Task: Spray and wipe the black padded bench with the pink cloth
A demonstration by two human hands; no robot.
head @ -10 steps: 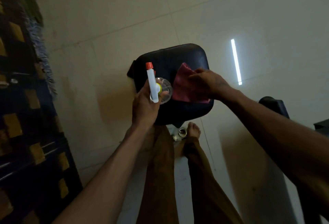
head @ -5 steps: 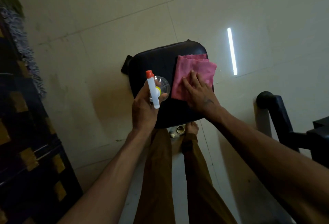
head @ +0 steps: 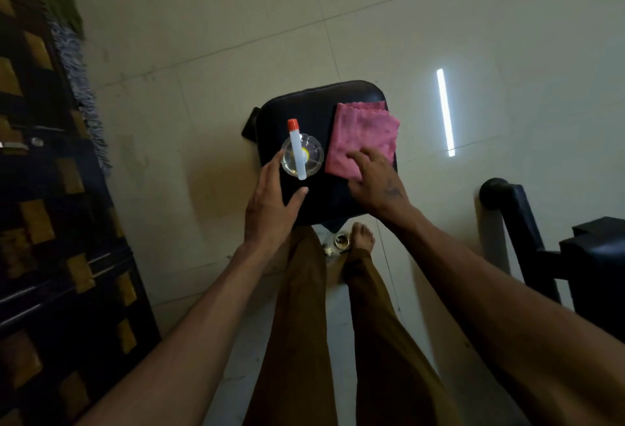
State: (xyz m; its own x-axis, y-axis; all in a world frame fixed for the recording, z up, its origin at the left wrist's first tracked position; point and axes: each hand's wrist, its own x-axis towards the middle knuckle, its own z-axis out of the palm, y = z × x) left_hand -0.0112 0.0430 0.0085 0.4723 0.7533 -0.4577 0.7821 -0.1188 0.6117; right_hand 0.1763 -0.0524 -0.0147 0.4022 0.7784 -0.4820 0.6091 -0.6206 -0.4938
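Both hands open — left hand (head: 270,202) just beside the upright spray bottle (head: 302,155), right hand (head: 373,177) fingertips on the pink cloth (head: 363,133) — cloth lies ahead on the black padded bench (head: 304,111).

A black padded bench (head: 314,111) stood on a pale tiled floor (head: 209,53). On its top, toward three o'clock, lay a pink cloth (head: 363,131), folded flat, its right edge reaching the pad's rim. Toward nine o'clock stood a clear spray bottle (head: 302,155) with a white head and orange tip pointing to twelve. Bottle and cloth sat just beside each other, apart. On the floor at six o'clock, by the bench, sat some small round items (head: 341,240), too dim to identify.
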